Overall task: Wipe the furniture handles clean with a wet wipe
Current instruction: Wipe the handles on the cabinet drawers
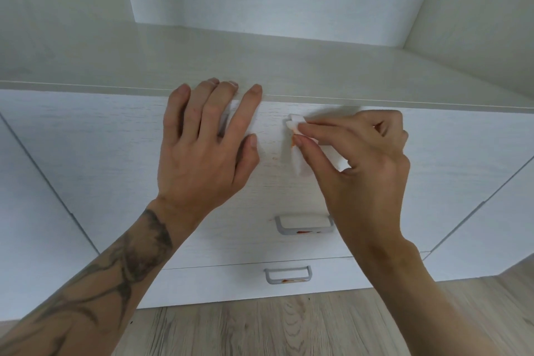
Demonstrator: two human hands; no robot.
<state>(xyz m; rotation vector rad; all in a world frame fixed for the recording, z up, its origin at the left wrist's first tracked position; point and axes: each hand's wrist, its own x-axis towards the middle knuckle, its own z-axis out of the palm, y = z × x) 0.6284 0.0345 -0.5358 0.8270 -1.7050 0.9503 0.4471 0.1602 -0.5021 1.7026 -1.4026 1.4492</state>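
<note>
The right hand (358, 153) pinches a folded white wet wipe (297, 150), stained orange, against the top drawer front (130, 153). The left hand (208, 139) lies open and flat on that drawer, fingertips at its upper edge. Below, two grey handles (303, 228) (287, 274) carry orange-red smears.

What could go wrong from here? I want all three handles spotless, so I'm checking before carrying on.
The wipe in the right hand already carries an orange-red stain; reusing that patch may smear the white drawer front. A faint spot beside the top handle could be missed. The middle handle and bottom handle are stained, so one wipe may not suffice.
</note>
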